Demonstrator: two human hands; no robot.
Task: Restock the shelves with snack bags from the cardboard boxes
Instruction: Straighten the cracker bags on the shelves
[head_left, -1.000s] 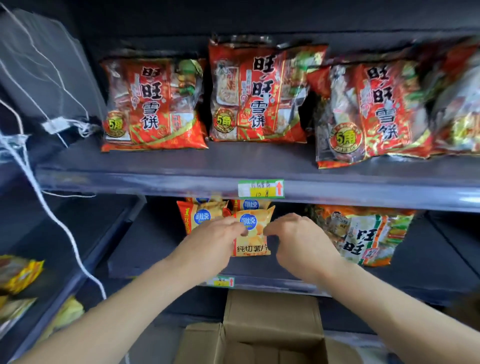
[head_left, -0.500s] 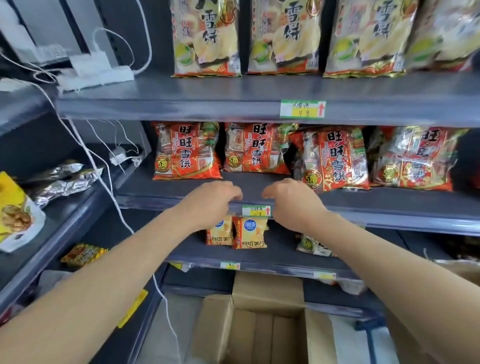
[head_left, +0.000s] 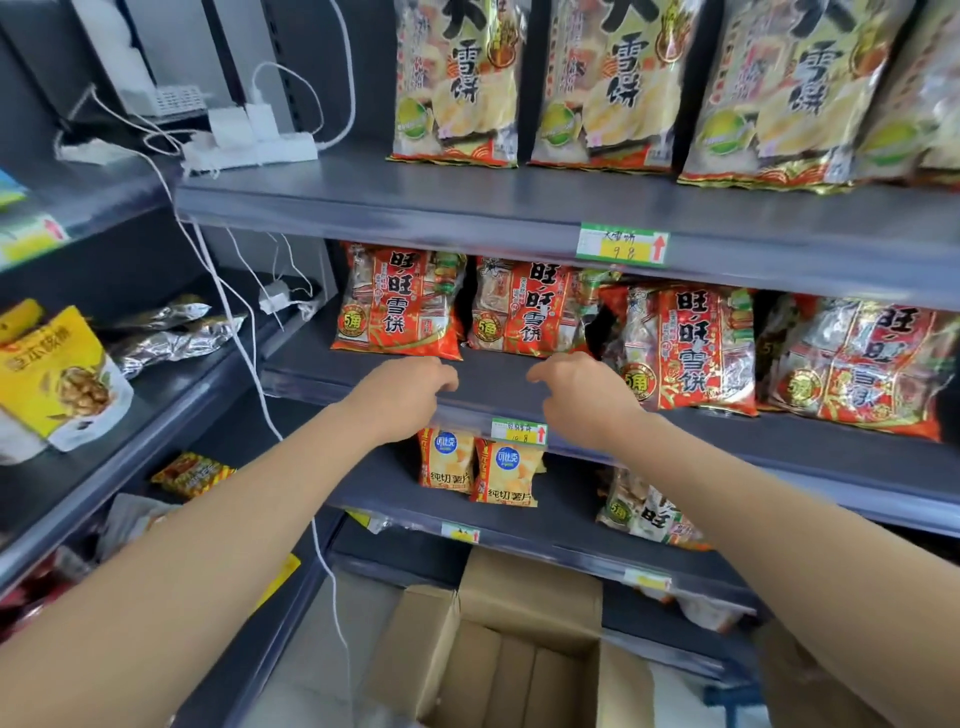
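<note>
Two small orange chip bags (head_left: 501, 473) stand side by side on the lower grey shelf (head_left: 582, 525). My left hand (head_left: 402, 397) and my right hand (head_left: 582, 400) hover in front of the middle shelf (head_left: 779, 452), above those bags, fingers loosely curled and holding nothing. Red rice-cracker bags (head_left: 400, 306) line the middle shelf behind my hands. An open cardboard box (head_left: 498, 654) sits on the floor below, its inside showing only cardboard.
Large pale cracker bags (head_left: 457, 83) fill the top shelf. A white power strip (head_left: 249, 148) with cables hangs at the left. The side rack holds a yellow pouch (head_left: 57, 374) and silver packets (head_left: 171, 338). More red bags (head_left: 644, 512) sit low right.
Both hands have let go of the orange chip bags and risen from the lower shelf to the middle shelf's edge. My view has tilted upward, revealing the top shelf.
</note>
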